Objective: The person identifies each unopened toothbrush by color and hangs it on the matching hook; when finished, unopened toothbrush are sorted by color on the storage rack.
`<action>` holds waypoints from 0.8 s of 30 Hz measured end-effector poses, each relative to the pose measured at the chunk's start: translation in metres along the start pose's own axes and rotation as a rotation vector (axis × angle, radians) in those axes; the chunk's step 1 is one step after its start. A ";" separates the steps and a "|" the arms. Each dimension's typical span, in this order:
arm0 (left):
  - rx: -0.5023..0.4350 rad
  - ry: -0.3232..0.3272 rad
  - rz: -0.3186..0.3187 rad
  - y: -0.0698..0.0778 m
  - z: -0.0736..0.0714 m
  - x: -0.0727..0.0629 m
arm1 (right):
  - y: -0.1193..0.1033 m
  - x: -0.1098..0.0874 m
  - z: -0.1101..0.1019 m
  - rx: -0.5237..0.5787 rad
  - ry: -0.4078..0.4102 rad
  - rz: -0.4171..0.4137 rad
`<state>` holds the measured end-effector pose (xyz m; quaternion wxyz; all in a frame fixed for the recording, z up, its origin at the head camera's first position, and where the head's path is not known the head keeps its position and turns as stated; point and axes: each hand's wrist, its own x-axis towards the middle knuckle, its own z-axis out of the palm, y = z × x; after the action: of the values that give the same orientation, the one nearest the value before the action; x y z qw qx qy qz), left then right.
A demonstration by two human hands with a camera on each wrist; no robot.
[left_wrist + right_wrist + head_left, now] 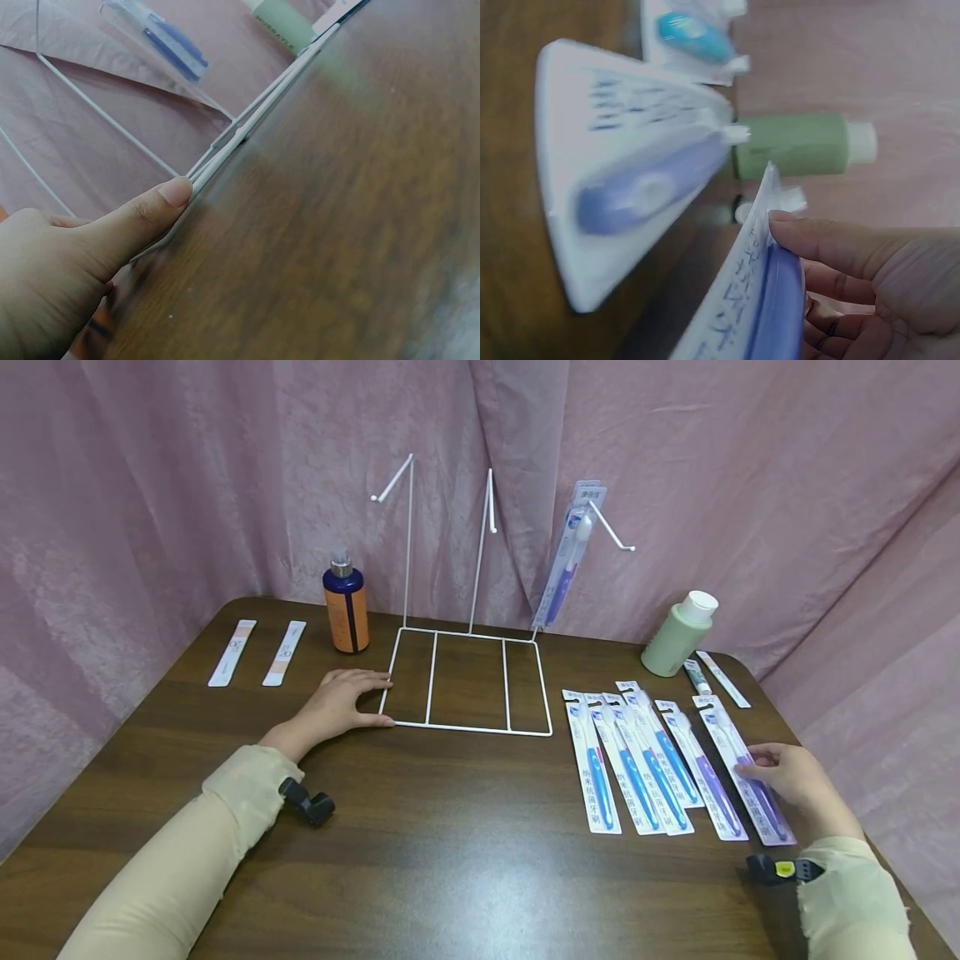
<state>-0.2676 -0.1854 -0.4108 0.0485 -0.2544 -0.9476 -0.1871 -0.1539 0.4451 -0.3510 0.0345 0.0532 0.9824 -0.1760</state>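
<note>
My right hand (798, 777) pinches the edge of a packaged purple toothbrush (742, 768), the rightmost of a row. In the right wrist view the thumb lies along this package (769, 285), which is tilted up on edge. Beside it lie another purple toothbrush pack (703, 772) and several blue ones (597, 772). My left hand (341, 702) rests at the front left corner of a white wire display rack (472, 727), fingers extended over its side bar and thumb touching the front corner. One purple toothbrush pack (568, 560) hangs on the rack's right hook.
Behind the row lean a green bottle (675, 639) with a white cap, a small tube (697, 677) and a thin white packet (723, 679). An orange and blue pump bottle (347, 610) and two white packets (232, 653) stand or lie left of the rack. Pink curtain (225, 485) backs the table.
</note>
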 end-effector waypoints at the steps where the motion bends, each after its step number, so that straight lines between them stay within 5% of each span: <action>1: -0.001 0.000 0.000 0.000 0.000 0.000 | -0.002 -0.001 -0.002 0.011 0.010 -0.007; 11: -0.002 -0.006 -0.005 -0.001 0.001 0.000 | -0.028 -0.004 -0.035 0.021 0.111 -0.070; 24: 0.003 -0.017 -0.007 0.000 -0.001 0.000 | -0.088 -0.004 -0.066 0.111 0.272 -0.135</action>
<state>-0.2678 -0.1859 -0.4102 0.0403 -0.2526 -0.9491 -0.1838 -0.1639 0.3858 -0.2586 -0.1139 0.0123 0.9681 -0.2230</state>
